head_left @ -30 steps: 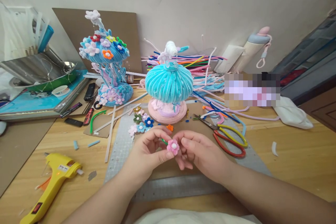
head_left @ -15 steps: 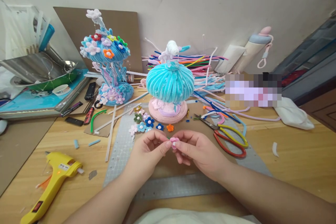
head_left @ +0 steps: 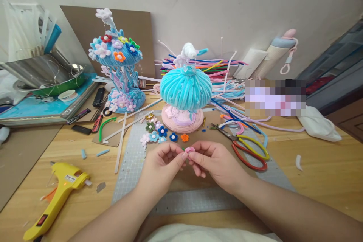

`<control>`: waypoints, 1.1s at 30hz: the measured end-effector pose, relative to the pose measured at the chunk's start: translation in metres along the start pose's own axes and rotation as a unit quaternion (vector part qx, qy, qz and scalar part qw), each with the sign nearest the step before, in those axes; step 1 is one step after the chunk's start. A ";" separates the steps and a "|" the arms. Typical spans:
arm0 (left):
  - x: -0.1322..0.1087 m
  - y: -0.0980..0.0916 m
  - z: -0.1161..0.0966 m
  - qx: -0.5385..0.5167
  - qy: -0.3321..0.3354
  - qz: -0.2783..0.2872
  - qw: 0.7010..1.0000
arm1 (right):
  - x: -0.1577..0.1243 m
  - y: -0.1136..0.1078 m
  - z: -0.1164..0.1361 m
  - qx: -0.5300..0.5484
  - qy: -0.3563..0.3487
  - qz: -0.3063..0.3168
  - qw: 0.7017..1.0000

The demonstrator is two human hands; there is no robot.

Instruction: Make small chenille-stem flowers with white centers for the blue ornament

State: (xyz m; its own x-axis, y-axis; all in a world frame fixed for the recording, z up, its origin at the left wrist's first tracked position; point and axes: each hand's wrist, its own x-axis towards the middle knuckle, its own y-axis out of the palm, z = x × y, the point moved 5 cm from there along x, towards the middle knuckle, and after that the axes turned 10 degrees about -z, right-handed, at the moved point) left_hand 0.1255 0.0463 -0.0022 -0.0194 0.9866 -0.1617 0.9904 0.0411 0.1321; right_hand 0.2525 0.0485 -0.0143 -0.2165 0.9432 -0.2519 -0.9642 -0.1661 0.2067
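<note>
Between my two hands, above the cutting mat (head_left: 133,181), is a small pink pipe-cleaner flower (head_left: 189,150) with a bit of green behind it. My left hand (head_left: 167,160) pinches its left side between thumb and fingers. On the other side my right hand (head_left: 211,159) grips it the same way. Just beyond lie several finished flowers, among them an orange flower (head_left: 185,137) and a dark blue flower (head_left: 174,137). Behind them stands a turquoise pipe-cleaner dome (head_left: 185,89) on a round pink base (head_left: 183,123).
Scissors (head_left: 246,149) with red and yellow handles lie right of my hands. A yellow hot glue gun (head_left: 56,196) rests at the left. A decorated blue pipe-cleaner piece (head_left: 116,55) stands back left. Loose pipe cleaners (head_left: 227,90) pile along the wall, and a metal pot (head_left: 36,70) stands far left.
The pink flower has tilted between my fingers, and its pale centre no longer shows. Both hands keep hold of it, and the whole view has shifted slightly.
</note>
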 end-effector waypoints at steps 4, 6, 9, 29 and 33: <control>0.000 0.000 0.002 0.001 -0.002 0.000 1.000 | 0.001 -0.002 -0.002 -0.005 -0.003 -0.004 1.000; -0.001 0.000 0.003 0.004 -0.003 -0.004 1.000 | 0.001 -0.002 -0.002 -0.012 -0.003 -0.009 1.000; 0.000 0.000 0.004 0.014 -0.005 -0.012 1.000 | 0.001 -0.002 -0.003 -0.020 -0.002 -0.018 1.000; 0.015 -0.030 0.000 0.046 0.033 -0.143 0.988 | 0.039 -0.032 -0.017 -0.216 0.005 -0.039 0.976; 0.016 -0.022 0.005 0.269 0.121 -0.090 0.951 | 0.037 -0.031 -0.013 -0.370 -0.058 -0.040 0.926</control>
State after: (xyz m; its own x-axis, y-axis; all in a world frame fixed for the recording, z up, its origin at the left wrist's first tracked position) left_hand 0.1038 0.0605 -0.0125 -0.1606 0.9815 0.1045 0.8934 0.1896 -0.4074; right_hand 0.2722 0.0848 -0.0423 -0.1634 0.9786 -0.1255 -0.8264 -0.2052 -0.5243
